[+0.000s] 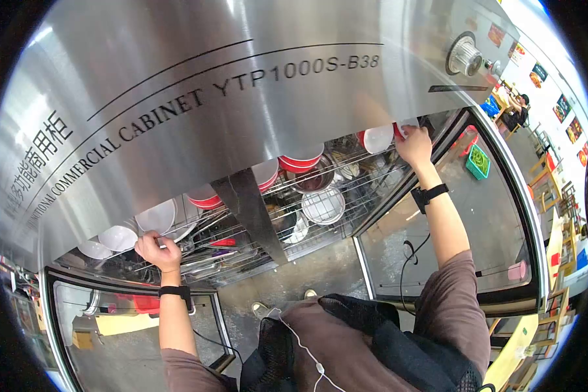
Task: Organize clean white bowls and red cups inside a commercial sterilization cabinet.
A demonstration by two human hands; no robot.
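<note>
My left hand (159, 252) is closed at the front edge of the upper wire rack (242, 212), next to white bowls (119, 237). Its fingers are curled around the front wire. On the far right of the same rack, my right hand (414, 145) is closed on a red and white bowl (399, 130), mostly covered by my fingers and the cabinet. Beside it stands another white bowl (377, 140) with red on its side. More red and white bowls (301, 160) line the rack, their tops partly hidden by the steel cabinet front (274, 85).
Glass doors stand open at left (104, 326) and right (447, 215). A dark upright strip (249, 212) crosses the cabinet opening. Lower down are a white round basket (323, 205) and assorted utensils. A green basket (478, 162) shows beyond the right door; a person (517, 111) sits farther back.
</note>
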